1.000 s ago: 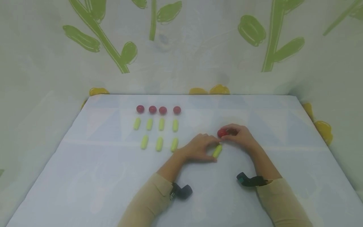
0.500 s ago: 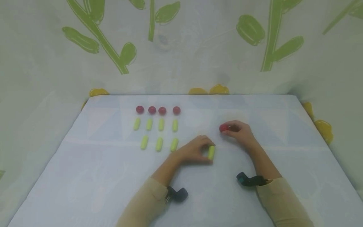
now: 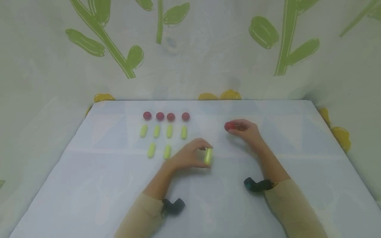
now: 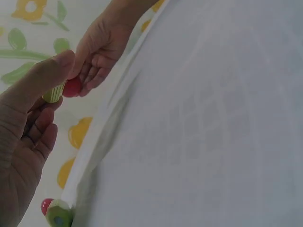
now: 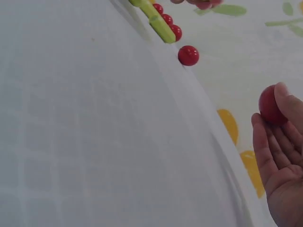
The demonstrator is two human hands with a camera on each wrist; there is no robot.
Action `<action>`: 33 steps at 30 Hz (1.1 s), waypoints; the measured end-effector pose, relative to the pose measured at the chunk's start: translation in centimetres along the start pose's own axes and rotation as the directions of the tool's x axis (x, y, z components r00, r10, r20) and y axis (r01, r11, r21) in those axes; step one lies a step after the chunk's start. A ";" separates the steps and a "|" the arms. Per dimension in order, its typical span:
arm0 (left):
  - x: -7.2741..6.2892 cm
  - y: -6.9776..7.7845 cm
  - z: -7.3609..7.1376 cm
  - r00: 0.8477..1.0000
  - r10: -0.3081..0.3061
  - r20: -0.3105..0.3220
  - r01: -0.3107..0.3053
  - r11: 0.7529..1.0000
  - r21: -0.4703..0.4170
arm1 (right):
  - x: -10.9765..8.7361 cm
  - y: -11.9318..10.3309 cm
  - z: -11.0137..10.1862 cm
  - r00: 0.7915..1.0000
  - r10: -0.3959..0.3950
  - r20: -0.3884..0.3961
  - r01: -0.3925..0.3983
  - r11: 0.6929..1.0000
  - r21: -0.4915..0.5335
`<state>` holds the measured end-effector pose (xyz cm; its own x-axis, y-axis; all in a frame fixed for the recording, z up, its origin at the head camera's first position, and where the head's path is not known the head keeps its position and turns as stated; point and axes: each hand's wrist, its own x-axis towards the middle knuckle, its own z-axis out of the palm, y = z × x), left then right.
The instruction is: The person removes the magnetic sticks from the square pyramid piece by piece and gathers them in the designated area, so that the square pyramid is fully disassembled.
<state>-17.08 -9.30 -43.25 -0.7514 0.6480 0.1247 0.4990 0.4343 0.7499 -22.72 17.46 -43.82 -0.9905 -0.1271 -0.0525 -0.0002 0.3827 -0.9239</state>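
My left hand (image 3: 188,156) pinches a short yellow-green ribbed cylinder (image 3: 208,156) between thumb and fingers, above the middle of the table. To its right and farther back, my right hand (image 3: 249,133) holds a glossy red ball (image 3: 229,126) at its fingertips. The right wrist view shows that ball (image 5: 271,106) between thumb and fingers. Left of both hands lies a back row of several red balls (image 3: 160,116). In front of them runs a row of several similar cylinders (image 3: 169,131). Two more cylinders (image 3: 151,150) show in a nearer row, beside my left wrist.
A white cloth with faint blue shapes covers the table (image 3: 89,185). Behind it stands a pale wall (image 3: 202,59) painted with green stems and leaves. Each wrist wears a black camera mount (image 3: 174,206) at the sleeve cuff.
My left hand has moved left with the cylinder, which now stands more upright; my forearm hides the third nearer cylinder. My right hand has moved the red ball back, then slightly left.
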 end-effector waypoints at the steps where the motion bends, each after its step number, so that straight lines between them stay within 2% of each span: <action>1: -0.2 -0.2 -0.2 1.000 0.003 -0.013 -0.003 1.000 -0.004 | 0.2 -0.1 0.1 1.000 -0.002 0.002 0.002 1.000 -0.003; 8: -2.8 -1.2 -2.4 0.992 0.012 -0.128 -0.018 0.999 -0.048 | 1.3 -0.9 1.4 0.999 -0.040 0.013 0.040 0.999 -0.014; 12: -4.4 -2.0 -3.9 0.980 0.004 -0.201 0.000 1.000 0.018 | 1.9 -1.3 2.0 0.998 -0.061 0.011 0.062 0.997 -0.040; 16: -6.0 -2.5 -5.3 0.962 -0.019 -0.273 0.034 0.998 0.051 | 2.7 -1.8 2.6 1.000 -0.026 -0.004 0.026 0.997 -0.068; 21: -8.5 -2.8 -7.2 0.939 -0.138 -0.314 0.146 0.989 0.001 | 4.1 -2.4 3.6 1.000 -0.003 -0.003 0.002 0.996 -0.085; 24: -10.2 -3.2 -8.4 0.923 -0.218 -0.319 0.227 0.974 -0.009 | 5.0 -2.7 4.0 1.000 0.001 0.002 -0.001 0.995 -0.100; 30: -13.3 -4.3 -10.8 0.862 -0.394 -0.318 0.409 0.912 -0.022 | 6.5 -3.1 5.1 0.999 0.039 0.026 -0.036 0.994 -0.105; 33: -14.4 -4.9 -11.8 0.845 -0.438 -0.307 0.457 0.889 -0.010 | 7.0 -3.2 6.0 0.998 0.050 0.029 -0.047 0.995 -0.091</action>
<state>-13.77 -28.13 -41.09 -0.9860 0.1653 -0.0235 0.0960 0.6764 0.7303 -28.83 9.89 -43.44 -0.9848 -0.1346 -0.1097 0.0340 0.4701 -0.8820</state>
